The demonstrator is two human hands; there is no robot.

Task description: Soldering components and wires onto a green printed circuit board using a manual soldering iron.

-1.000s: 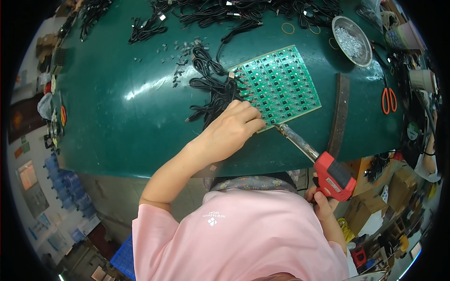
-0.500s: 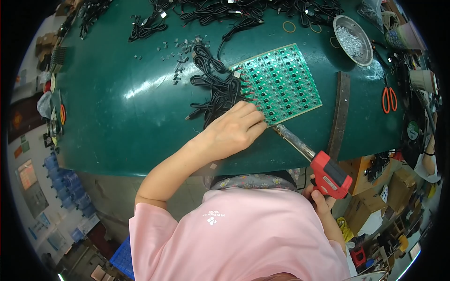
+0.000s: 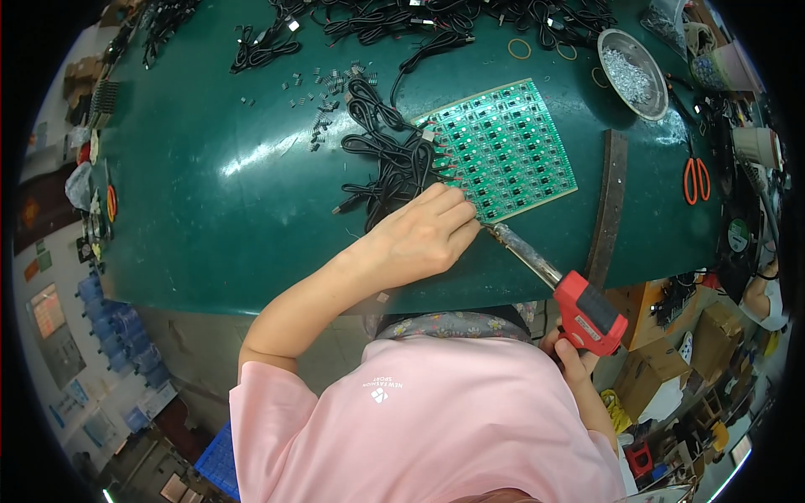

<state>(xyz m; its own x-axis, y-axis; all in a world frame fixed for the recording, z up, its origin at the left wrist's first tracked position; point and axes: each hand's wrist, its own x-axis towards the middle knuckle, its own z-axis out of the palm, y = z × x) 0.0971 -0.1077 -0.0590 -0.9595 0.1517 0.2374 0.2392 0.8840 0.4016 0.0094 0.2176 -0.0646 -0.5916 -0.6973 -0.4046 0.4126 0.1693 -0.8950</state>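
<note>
A green circuit board panel with rows of black chips lies on the table. Black cables are bunched along its left edge, several red wire ends meeting the board. My left hand is pinched at the panel's lower left corner; its fingertips and what they grip are mostly hidden, seemingly a cable's wire end. My right hand is closed around the grip of a red and black soldering gun. The gun's metal barrel points up and left, its tip at that same corner beside my left fingertips.
A dark flat metal bar lies right of the panel. Beyond it are a metal bowl of small silvery parts and orange-handled scissors. Small black parts are scattered left of the panel. More bundled cables line the far edge.
Almost nothing differs. The soldering gun's body has shifted very slightly left, and my left hand keeps its pinch at the panel's corner.
</note>
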